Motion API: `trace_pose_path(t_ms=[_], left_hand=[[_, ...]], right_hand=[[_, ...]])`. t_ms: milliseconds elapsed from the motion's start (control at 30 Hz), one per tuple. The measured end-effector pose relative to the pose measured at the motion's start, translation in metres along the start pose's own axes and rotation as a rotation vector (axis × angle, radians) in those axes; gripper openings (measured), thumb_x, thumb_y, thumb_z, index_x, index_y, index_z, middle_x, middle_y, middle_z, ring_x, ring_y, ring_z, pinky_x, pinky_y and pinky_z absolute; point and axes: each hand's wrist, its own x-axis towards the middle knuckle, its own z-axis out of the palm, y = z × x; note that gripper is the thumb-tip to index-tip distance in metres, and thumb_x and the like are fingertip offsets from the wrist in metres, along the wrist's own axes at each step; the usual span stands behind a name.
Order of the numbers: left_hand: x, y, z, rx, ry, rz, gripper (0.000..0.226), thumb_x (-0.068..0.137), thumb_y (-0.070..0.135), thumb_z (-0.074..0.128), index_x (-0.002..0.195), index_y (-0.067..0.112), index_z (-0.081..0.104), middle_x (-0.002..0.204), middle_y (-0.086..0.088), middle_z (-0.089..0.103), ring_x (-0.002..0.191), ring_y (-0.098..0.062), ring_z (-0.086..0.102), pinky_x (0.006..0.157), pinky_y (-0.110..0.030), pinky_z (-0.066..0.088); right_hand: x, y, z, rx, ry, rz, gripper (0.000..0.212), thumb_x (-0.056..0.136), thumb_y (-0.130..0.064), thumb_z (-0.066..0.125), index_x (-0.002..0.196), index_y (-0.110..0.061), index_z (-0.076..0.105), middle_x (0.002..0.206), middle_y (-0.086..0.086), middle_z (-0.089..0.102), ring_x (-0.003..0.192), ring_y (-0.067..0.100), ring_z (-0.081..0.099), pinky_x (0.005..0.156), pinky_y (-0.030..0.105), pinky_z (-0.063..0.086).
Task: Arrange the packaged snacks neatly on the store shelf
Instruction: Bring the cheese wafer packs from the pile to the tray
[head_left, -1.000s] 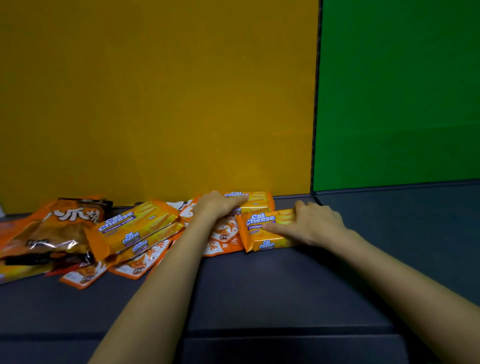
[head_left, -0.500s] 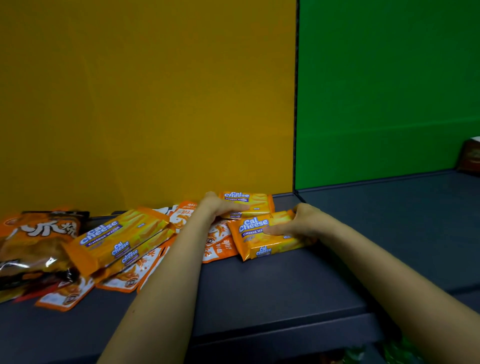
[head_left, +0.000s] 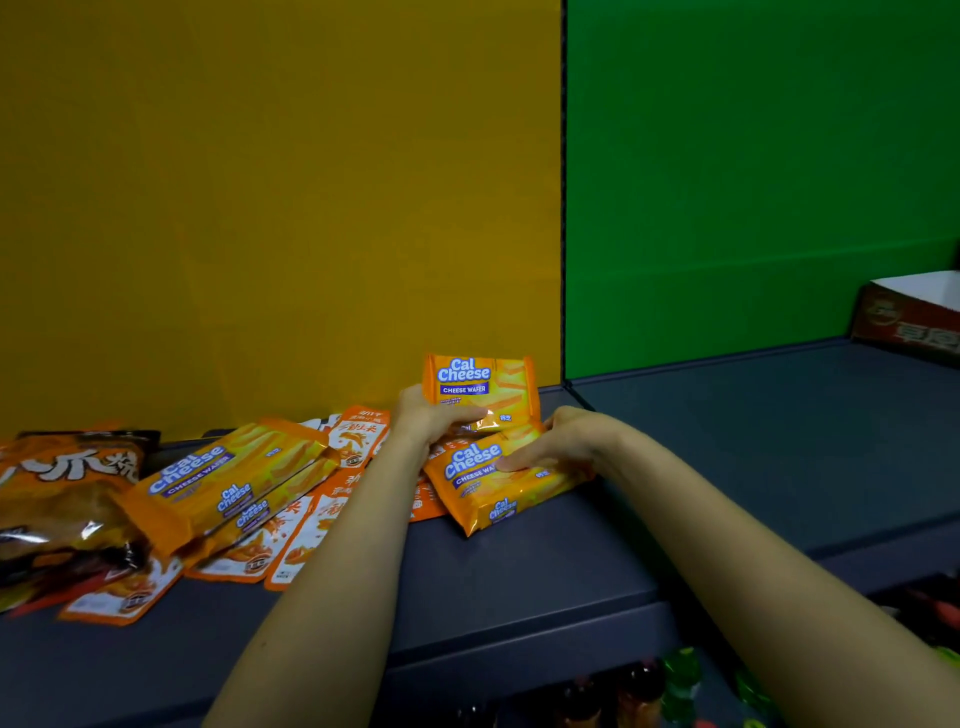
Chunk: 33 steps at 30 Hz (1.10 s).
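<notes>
Left hand (head_left: 426, 421) fingers clamped on upright orange foil wafer packet (head_left: 480, 387); right hand (head_left: 561, 441) fingers pinch second orange packet (head_left: 498, 486) on grey shelf (head_left: 727, 441), just below left fingers

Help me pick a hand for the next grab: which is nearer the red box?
Right. The right hand grips a flat pack left of the red box; the left hand holds an upright pack farther left.

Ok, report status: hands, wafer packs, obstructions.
Left hand holds upright Cal Cheese pack. Right hand grips flat Cal Cheese pack on shelf. Jumbled snack pile crowds the left side.
</notes>
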Motion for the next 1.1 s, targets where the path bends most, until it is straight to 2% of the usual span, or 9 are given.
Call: trace_pose_path(t_ms=[167,267,333,500,600,667,800,900,1100], left_hand=[[-0.001,0.001,0.002,-0.127,-0.019,0.050,0.030,0.065,0.003,0.081,0.086,0.016,0.064,0.101,-0.015,0.070,0.087,-0.031,0.068,0.084,-0.047,0.055],[-0.004,0.007,0.007,-0.152,-0.064,0.085,0.032,0.072,0.003,0.076,0.100,0.011,0.063,0.104,-0.014,0.068,0.078,-0.024,0.067,0.066,-0.031,0.060],[-0.006,0.013,0.014,-0.173,-0.066,0.099,0.037,0.076,0.003,0.073,0.110,0.007,0.060,0.106,-0.014,0.067,0.074,-0.019,0.065,0.059,-0.025,0.058],[-0.018,0.039,0.053,-0.237,-0.071,0.110,0.023,0.078,0.007,0.072,0.092,0.019,0.058,0.096,-0.006,0.065,0.074,-0.013,0.062,0.051,-0.019,0.056],[-0.035,0.053,0.098,-0.259,-0.092,0.135,0.029,0.076,0.007,0.073,0.099,0.015,0.058,0.086,-0.001,0.065,0.073,-0.012,0.062,0.048,-0.016,0.054],[-0.047,0.062,0.136,-0.267,-0.113,0.145,0.024,0.075,0.007,0.074,0.091,0.018,0.059,0.082,0.002,0.065,0.069,-0.011,0.064,0.047,-0.015,0.054],[-0.069,0.078,0.223,-0.322,-0.195,0.138,0.024,0.075,0.005,0.074,0.085,0.022,0.060,0.082,0.003,0.066,0.056,-0.002,0.065,0.049,-0.016,0.055],[-0.088,0.090,0.293,-0.361,-0.284,0.122,0.026,0.076,0.005,0.073,0.094,0.017,0.059,0.086,0.001,0.067,0.069,-0.010,0.065,0.050,-0.018,0.056],[-0.125,0.106,0.431,-0.391,-0.439,0.095,0.031,0.076,0.004,0.072,0.102,0.014,0.058,0.090,-0.002,0.067,0.075,-0.014,0.064,0.057,-0.022,0.056]], right_hand=[[-0.008,0.006,-0.004,0.123,0.002,-0.049,0.043,0.069,-0.023,0.083,0.102,-0.012,0.056,0.093,0.001,0.064,0.082,0.015,0.062,0.070,0.025,0.051],[-0.018,0.024,-0.015,0.298,0.035,-0.089,0.030,0.077,-0.014,0.076,0.084,-0.017,0.047,0.079,-0.004,0.058,0.068,0.009,0.058,0.059,0.021,0.049],[-0.028,0.040,-0.028,0.420,0.100,-0.113,0.031,0.078,-0.007,0.074,0.087,-0.013,0.045,0.080,-0.003,0.057,0.068,0.009,0.057,0.061,0.021,0.050],[-0.050,0.077,-0.090,0.597,0.288,-0.172,0.049,0.078,-0.003,0.072,0.114,-0.010,0.038,0.090,0.000,0.059,0.070,0.009,0.057,0.059,0.019,0.051],[-0.073,0.105,-0.131,0.617,0.335,-0.168,0.057,0.080,-0.007,0.072,0.126,-0.010,0.039,0.097,0.003,0.060,0.066,0.008,0.059,0.041,0.012,0.044],[-0.090,0.129,-0.160,0.590,0.346,-0.170,0.048,0.081,-0.007,0.071,0.123,-0.007,0.047,0.094,0.005,0.063,0.056,0.006,0.063,0.035,0.009,0.039],[-0.129,0.186,-0.226,0.560,0.372,-0.192,0.030,0.082,-0.005,0.068,0.110,-0.010,0.060,0.086,0.004,0.068,0.056,0.006,0.067,0.047,0.015,0.050],[-0.157,0.235,-0.277,0.570,0.452,-0.173,0.033,0.080,-0.008,0.070,0.112,-0.010,0.062,0.093,0.007,0.071,0.071,0.016,0.069,0.065,0.028,0.059],[-0.206,0.331,-0.351,0.669,0.634,-0.096,0.033,0.078,-0.009,0.072,0.110,-0.008,0.062,0.088,0.007,0.071,0.059,0.011,0.070,0.055,0.024,0.058]])
